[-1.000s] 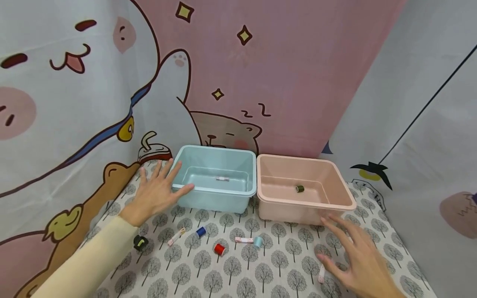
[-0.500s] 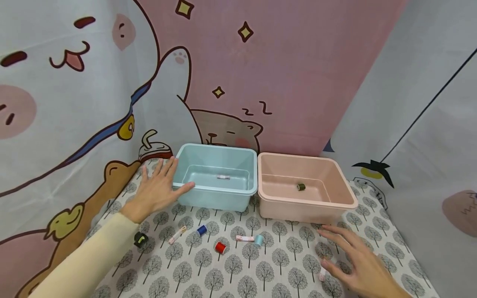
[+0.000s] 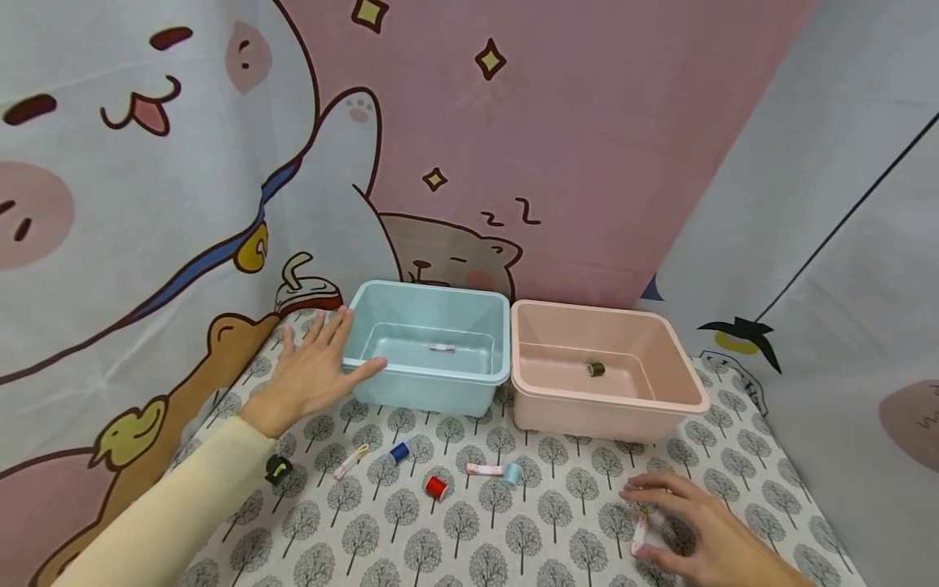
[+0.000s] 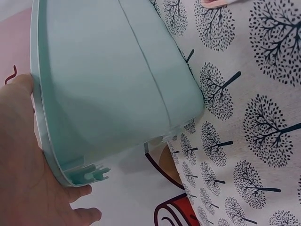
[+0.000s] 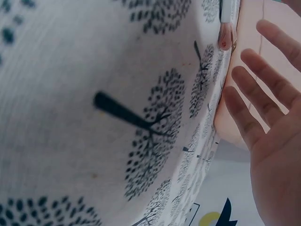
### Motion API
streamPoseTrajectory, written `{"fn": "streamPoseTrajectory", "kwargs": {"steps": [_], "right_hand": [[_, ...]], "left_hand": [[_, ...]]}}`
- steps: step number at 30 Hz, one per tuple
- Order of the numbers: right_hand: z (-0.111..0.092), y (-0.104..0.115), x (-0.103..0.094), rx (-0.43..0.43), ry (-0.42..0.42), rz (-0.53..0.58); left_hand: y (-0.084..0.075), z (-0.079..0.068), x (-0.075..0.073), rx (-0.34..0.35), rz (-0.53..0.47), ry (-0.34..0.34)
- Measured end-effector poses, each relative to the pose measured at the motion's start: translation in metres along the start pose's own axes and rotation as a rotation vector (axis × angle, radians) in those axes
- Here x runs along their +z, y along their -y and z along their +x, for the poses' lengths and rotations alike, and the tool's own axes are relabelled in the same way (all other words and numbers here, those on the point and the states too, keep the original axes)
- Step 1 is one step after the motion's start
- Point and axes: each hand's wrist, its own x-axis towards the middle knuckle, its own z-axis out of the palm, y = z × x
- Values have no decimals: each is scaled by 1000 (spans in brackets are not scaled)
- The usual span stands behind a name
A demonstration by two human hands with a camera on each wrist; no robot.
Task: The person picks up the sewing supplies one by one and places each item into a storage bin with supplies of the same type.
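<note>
The small folded white-and-pink strip [image 3: 640, 534] lies on the surface [image 3: 396, 562], which is spread with tree-printed cloth, just left of the right grip's palm and below the gap between thumb and forefinger. Its long axis runs away from the person, leaning slightly right at the far end, so thumb and forefinger stand near its opposite ends. The right grip [image 3: 707, 534] is much the nearer hand; its fingers are extended, the thumb stands apart, and it holds nothing. Whether the thumb touches the strip cannot be told.

Ahead of the right grip stands the rectangular pale-pink plastic bin [image 3: 579, 419], with a small dark-green thread spool [image 3: 596, 369] inside. Well to its left on the surface lie a light-blue spool [image 3: 511, 474], a red spool [image 3: 436, 488] and a dark-blue spool [image 3: 399, 453].

The left grip [image 3: 308, 375], far from the strip, rests with straight, spread fingers at the rim of the rectangular light-blue plastic bin [image 3: 425, 397], thumb over the near edge.

Compared with half a second ago, the right grip's fingertips have drawn back from the pale-pink bin toward the person and the thumb sits lower, leaving more of the strip in sight. The left grip has hardly shifted.
</note>
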Motion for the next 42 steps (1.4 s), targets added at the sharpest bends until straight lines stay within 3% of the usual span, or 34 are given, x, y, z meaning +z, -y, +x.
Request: {"fn": "streamPoseTrajectory", "kwargs": {"steps": [3, 12, 20, 27, 31, 38, 42], "right_hand": [[-1, -6, 1, -10, 54, 50], [0, -22, 13, -69, 89, 150], [7, -26, 17, -125, 76, 219], [12, -29, 23, -241, 12, 297], [13, -29, 24, -250, 20, 328], [15, -21, 21, -172, 36, 353], [16, -19, 19, -175, 18, 341]], "left_hand": [[0, 0, 0, 1, 5, -2], [0, 0, 0, 0, -5, -3], [-1, 1, 0, 0, -10, 6], [0, 1, -1, -1, -4, 11], [-1, -1, -3, 1, -13, 12], [0, -1, -4, 8, -25, 7], [0, 0, -3, 7, -24, 4]]}}
